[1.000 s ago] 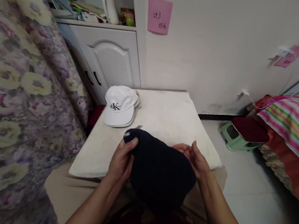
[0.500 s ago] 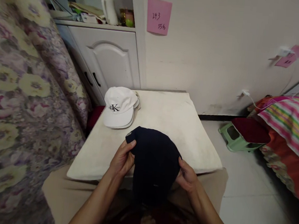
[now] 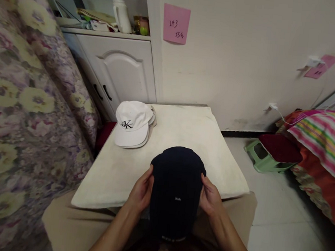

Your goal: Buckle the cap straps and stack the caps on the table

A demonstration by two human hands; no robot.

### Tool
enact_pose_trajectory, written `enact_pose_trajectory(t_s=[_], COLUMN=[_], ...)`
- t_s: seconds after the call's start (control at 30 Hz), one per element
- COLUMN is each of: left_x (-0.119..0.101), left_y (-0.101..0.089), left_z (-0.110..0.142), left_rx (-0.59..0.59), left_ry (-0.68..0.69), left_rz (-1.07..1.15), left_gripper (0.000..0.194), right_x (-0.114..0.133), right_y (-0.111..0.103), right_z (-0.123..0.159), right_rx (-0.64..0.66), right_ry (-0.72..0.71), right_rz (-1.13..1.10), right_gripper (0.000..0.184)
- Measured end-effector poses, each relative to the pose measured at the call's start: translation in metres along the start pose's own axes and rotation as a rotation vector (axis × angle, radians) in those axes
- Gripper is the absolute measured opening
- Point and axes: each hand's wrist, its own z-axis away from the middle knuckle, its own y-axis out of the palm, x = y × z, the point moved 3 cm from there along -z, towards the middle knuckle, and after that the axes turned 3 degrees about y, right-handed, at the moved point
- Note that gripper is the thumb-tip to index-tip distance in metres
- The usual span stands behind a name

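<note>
Between my hands is a dark navy cap [image 3: 176, 181], held over my lap at the near edge of the white-topped table [image 3: 185, 127]. Its brim points toward me, and a small light mark shows on its front. My left hand [image 3: 142, 190] grips the cap's left side, thumb on top and the other fingers partly hidden beneath. On the opposite side my right hand [image 3: 210, 194] pinches the edge in the same way. A white cap [image 3: 132, 124] with black "CK" lettering lies at the table's far left, over at least one other cap.
A flowered curtain [image 3: 31, 120] hangs along the left. Behind the table stand a white cabinet [image 3: 122, 70] and a wall bearing a pink note [image 3: 176, 23]. To the right are a green stool [image 3: 259, 156] with a dark red top and a bed with striped bedding [image 3: 330, 129].
The navy cap has turned so its crown lies more squarely between my hands. My left hand has shifted from the strap end to the cap's side edge, moving slightly right and down.
</note>
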Motion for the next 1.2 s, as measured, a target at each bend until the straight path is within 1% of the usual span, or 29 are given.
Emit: enact_pose_trajectory(t_s=[0.07, 0.2, 0.27, 0.37, 0.4, 0.47, 0.53, 0.6, 0.67, 0.73, 0.8, 0.9, 0.97, 1.07, 1.2], left_x=[0.007, 0.021, 0.025, 0.022, 0.019, 0.013, 0.008, 0.008, 0.014, 0.023, 0.032, 0.038, 0.036, 0.029, 0.015], left_y=[0.002, 0.008, 0.008, 0.008, 0.009, 0.01, 0.011, 0.008, 0.002, -0.005, -0.011, -0.016, -0.019, -0.022, -0.022], left_z=[0.01, 0.026, 0.029, 0.031, 0.031, 0.032, 0.034, 0.039, 0.047, 0.058, 0.069, 0.084, 0.088, 0.088, 0.086], left_rx=[0.046, 0.168, 0.182, 0.202, 0.207, 0.208, 0.189, 0.155, 0.12, 0.113, 0.13, 0.153, 0.143, 0.128, 0.154], left_ry=[-0.011, -0.018, -0.04, -0.063, -0.065, -0.047, -0.027, -0.031, -0.057, -0.091, -0.129, -0.157, -0.142, -0.083, -0.009], left_rz=[-0.014, -0.03, -0.022, 0.001, 0.01, 0.024, 0.027, 0.032, 0.056, 0.095, 0.119, 0.104, 0.082, 0.089, 0.12], left_gripper=[0.025, 0.048, 0.05, 0.049, 0.049, 0.05, 0.051, 0.051, 0.049, 0.042, 0.039, 0.043, 0.044, 0.042, 0.041], right_x=[0.003, 0.01, 0.013, 0.019, 0.022, 0.029, 0.037, 0.043, 0.046, 0.047, 0.046, 0.046, 0.045, 0.04, 0.03], right_y=[0.0, -0.004, -0.006, -0.009, -0.01, -0.015, -0.023, -0.032, -0.041, -0.048, -0.051, -0.051, -0.049, -0.049, -0.057], right_z=[0.0, 0.0, 0.0, -0.005, -0.007, -0.012, -0.015, -0.017, -0.017, -0.016, -0.015, -0.015, -0.016, -0.021, -0.031], right_rx=[-0.01, -0.019, -0.019, -0.02, -0.028, -0.056, -0.089, -0.106, -0.111, -0.115, -0.12, -0.116, -0.117, -0.125, -0.13], right_ry=[-0.013, -0.01, 0.012, 0.058, 0.06, 0.023, -0.05, -0.105, -0.127, -0.126, -0.121, -0.127, -0.124, -0.116, -0.067], right_rz=[-0.019, -0.04, -0.051, -0.059, -0.056, -0.045, -0.046, -0.044, -0.028, -0.017, -0.01, -0.031, -0.071, -0.11, -0.128], right_gripper=[0.02, 0.019, 0.021, 0.035, 0.037, 0.033, 0.031, 0.039, 0.046, 0.046, 0.043, 0.04, 0.039, 0.034, 0.028])
